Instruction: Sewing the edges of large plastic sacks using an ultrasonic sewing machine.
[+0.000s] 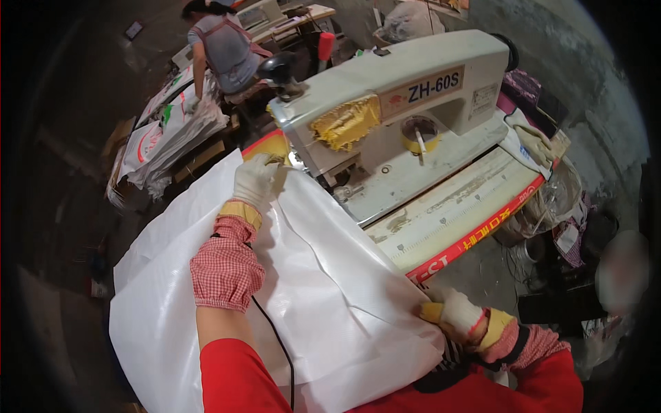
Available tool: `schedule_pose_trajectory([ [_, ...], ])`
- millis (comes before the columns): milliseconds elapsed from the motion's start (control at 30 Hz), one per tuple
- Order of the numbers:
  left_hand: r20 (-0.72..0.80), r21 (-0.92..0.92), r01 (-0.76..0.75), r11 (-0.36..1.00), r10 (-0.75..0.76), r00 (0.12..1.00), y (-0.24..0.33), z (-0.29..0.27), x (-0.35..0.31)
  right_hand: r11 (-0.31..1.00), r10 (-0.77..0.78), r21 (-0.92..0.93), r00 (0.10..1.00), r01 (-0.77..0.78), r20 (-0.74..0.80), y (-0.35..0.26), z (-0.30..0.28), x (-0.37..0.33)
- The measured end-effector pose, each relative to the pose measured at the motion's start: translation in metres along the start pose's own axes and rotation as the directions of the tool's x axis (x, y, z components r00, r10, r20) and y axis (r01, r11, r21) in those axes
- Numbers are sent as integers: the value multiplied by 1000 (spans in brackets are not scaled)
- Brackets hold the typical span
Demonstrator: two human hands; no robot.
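Note:
A large white plastic sack [337, 310] spreads over my lap and up to the front of an industrial sewing machine [385, 72]. With my left hand [255, 180], in a white work glove, I pinch its upper edge just left of the needle area; the fingertips are partly hidden. My right hand [456, 311], gloved in white with yellow fingertips, grips the sack's right edge near my body. Red checked sleeve covers reach over both wrists. The needle and presser foot [341, 180] sit at the machine's left end, close to the sack's top edge.
A roll of yellow tape [430, 143] rests on the machine bed. Along the worktable's front edge runs a red strip [475, 234]. A stack of printed white sacks [162, 141] lies at the far left, beside another person [231, 51]. Cloths [530, 138] hang at the table's right end.

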State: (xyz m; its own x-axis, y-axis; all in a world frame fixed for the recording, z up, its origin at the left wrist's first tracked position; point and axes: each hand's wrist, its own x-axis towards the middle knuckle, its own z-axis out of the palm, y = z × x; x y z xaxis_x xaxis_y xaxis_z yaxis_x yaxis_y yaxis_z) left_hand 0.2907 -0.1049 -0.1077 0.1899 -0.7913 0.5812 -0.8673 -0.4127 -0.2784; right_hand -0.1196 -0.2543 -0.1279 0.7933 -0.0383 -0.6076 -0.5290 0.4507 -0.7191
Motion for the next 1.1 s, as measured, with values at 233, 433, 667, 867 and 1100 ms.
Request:
schedule_pose_trajectory([
  [233, 277, -623, 409, 667, -301, 913, 24, 39, -7, 837, -385, -464, 914, 289, -125, -10, -2, -24],
  [433, 393, -755, 542, 368, -408, 824, 35, 30, -28, 245, -329, -952, 940, 182, 95, -21, 1, -26],
  [667, 544, -2, 132, 991, -110, 832, 72, -25, 9, 537, -172, -837, 985, 108, 17, 27, 3, -20],
  [867, 503, 8, 269, 963, -236, 831, 47, -39, 23, 214, -370, -914, 894, 345, 251, -5, 41, 48],
  [1100, 172, -81, 393, 916, -375, 911, 64, -42, -3, 909, -360, -281, 918, 307, -165, 68, 20, 137],
])
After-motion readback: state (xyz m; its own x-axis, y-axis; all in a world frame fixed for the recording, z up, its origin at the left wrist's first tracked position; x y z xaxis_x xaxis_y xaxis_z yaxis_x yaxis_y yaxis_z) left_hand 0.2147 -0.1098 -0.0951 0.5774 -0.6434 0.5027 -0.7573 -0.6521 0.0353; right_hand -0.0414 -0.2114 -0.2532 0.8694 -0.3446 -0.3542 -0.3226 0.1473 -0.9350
